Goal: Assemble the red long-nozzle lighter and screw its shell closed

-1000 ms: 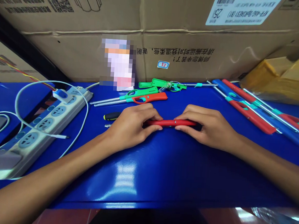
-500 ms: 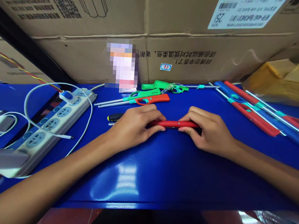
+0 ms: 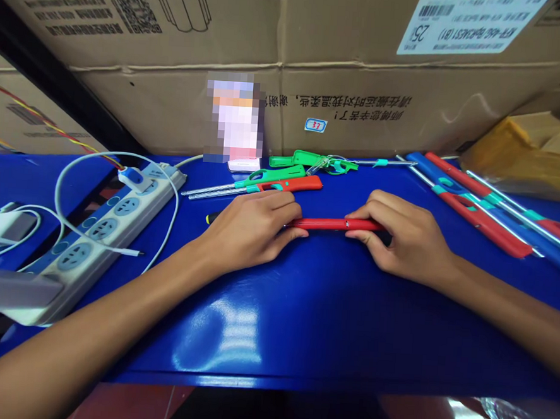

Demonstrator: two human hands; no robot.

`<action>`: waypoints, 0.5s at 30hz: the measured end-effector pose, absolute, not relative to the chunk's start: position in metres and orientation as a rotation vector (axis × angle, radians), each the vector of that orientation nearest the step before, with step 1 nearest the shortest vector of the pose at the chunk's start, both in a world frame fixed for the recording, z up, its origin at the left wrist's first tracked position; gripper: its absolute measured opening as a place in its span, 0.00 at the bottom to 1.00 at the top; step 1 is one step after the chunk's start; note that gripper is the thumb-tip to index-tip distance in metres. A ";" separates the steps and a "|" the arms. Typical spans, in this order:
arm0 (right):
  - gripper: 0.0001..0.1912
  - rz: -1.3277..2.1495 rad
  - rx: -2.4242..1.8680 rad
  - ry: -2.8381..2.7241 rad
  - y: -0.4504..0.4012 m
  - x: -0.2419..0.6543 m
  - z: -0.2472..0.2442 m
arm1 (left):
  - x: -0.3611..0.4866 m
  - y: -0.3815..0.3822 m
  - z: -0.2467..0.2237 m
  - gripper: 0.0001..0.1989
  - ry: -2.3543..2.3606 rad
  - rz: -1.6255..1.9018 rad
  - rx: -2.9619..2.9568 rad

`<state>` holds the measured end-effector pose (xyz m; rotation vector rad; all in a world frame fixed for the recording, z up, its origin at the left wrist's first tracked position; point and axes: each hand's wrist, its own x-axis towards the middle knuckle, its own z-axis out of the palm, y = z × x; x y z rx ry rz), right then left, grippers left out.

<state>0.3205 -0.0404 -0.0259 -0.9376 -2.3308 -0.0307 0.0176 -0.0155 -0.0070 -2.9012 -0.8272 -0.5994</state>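
Note:
A red long-nosed lighter (image 3: 324,224) is held level between my two hands, just above the blue table (image 3: 301,324). My left hand (image 3: 255,227) is closed round its left part, hiding the metal nose. My right hand (image 3: 396,235) pinches the right end between thumb and fingers. Behind the left hand shows the black and yellow end of a handle (image 3: 212,218), perhaps a screwdriver; I cannot tell if the hand touches it. Beyond my hands lie an orange-red lighter (image 3: 295,184), a green lighter (image 3: 282,173) and opened green casing pieces (image 3: 306,158).
Several red and blue lighters (image 3: 481,222) lie at the right, near a yellowish box (image 3: 516,148). A power strip (image 3: 98,230) with white cables stands left. A large cardboard box (image 3: 355,69) walls the back, with a blurred phone-like object (image 3: 243,165) before it.
The red lighter has turned a little in my hands, and its teal part no longer shows. My left fingers have curled further over it. The view has shifted slightly.

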 end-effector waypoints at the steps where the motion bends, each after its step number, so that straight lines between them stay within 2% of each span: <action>1: 0.03 -0.018 -0.937 -2.329 -0.041 0.321 -0.025 | 0.018 -0.017 -0.007 0.14 -0.818 -0.598 -2.884; 7: 0.02 0.071 -0.972 -2.306 -0.042 0.321 -0.021 | 0.021 -0.020 -0.005 0.15 -0.826 -0.543 -2.836; 15: 0.02 0.148 -1.016 -2.296 -0.032 0.327 -0.021 | 0.010 -0.005 0.009 0.16 -0.953 -0.474 -3.094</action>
